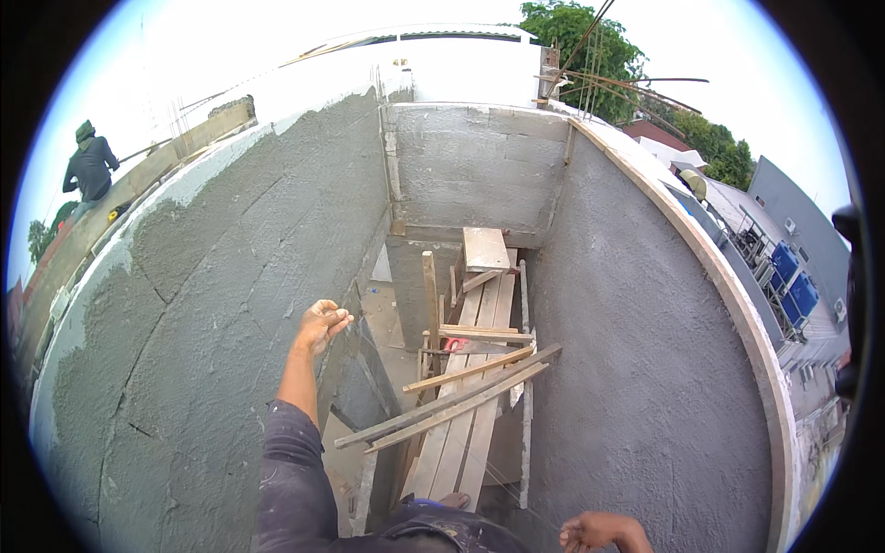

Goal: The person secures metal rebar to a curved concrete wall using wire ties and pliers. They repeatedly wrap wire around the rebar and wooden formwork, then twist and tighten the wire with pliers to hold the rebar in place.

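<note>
My left hand (324, 324) is raised beside the grey, rough-plastered left wall (230, 304), its fingers pinched together. Whatever they may hold is too small to make out. Low at the right, my right hand (590, 532) hangs near the foot of the right wall (645, 369) with its fingers curled in, and I cannot see what, if anything, is inside. Below me runs a walkway of long wooden planks (458, 433), where part of my foot (454, 500) shows. Faint thin lines cross in front of the planks near my right hand.
Loose timbers (442, 401) lie slantwise across the planks. A pale box-like board (485, 249) stands at their far end before the back wall (479, 166). A drop opens left of the planks. Bent rebar (636, 88) juts out top right. Another person (89, 166) sits far left.
</note>
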